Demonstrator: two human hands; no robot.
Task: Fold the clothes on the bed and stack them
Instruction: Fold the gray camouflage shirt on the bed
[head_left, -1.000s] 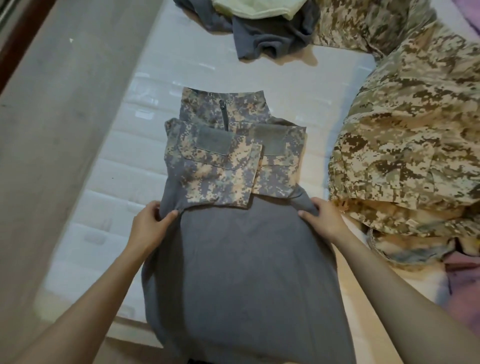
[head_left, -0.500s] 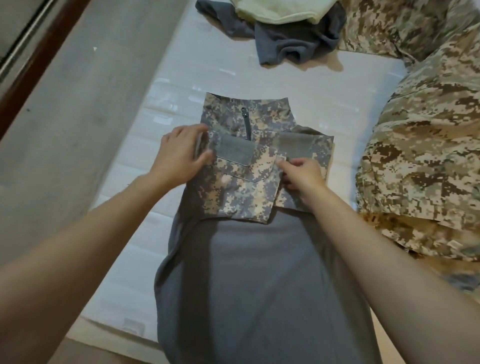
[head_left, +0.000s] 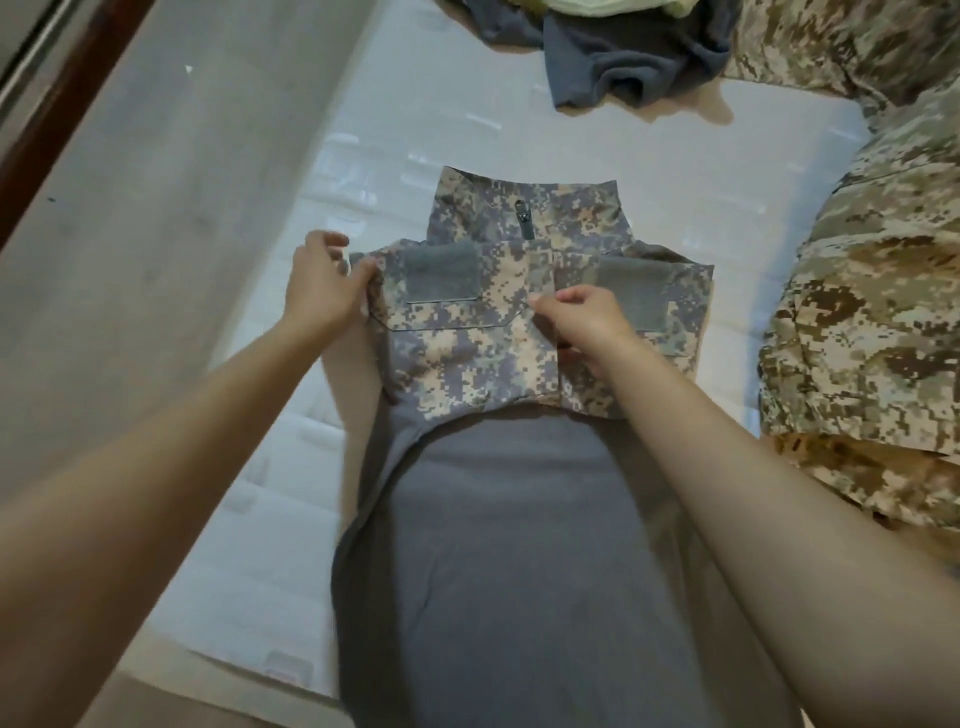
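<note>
A combat shirt (head_left: 519, 545) with a grey body and grey-tan camouflage sleeves lies flat on the white mattress (head_left: 249, 545), collar and zip at the far end. Both sleeves are folded across the chest, their grey patches facing up. My left hand (head_left: 324, 288) grips the outer left edge of the folded left sleeve (head_left: 457, 343) between thumb and fingers. My right hand (head_left: 584, 325) pinches that sleeve's inner edge at the middle of the chest, beside the folded right sleeve (head_left: 670, 322).
A heap of tan camouflage clothing (head_left: 862, 291) fills the right side of the bed. A crumpled dark grey garment (head_left: 623, 67) with a pale yellow-green cloth (head_left: 613, 6) on it lies at the far end. A grey wall (head_left: 156, 208) runs along the left.
Both hands left the shirt's waist and went up to the folded left sleeve. That sleeve has since been pulled straighter, its top edge now level with the other sleeve.
</note>
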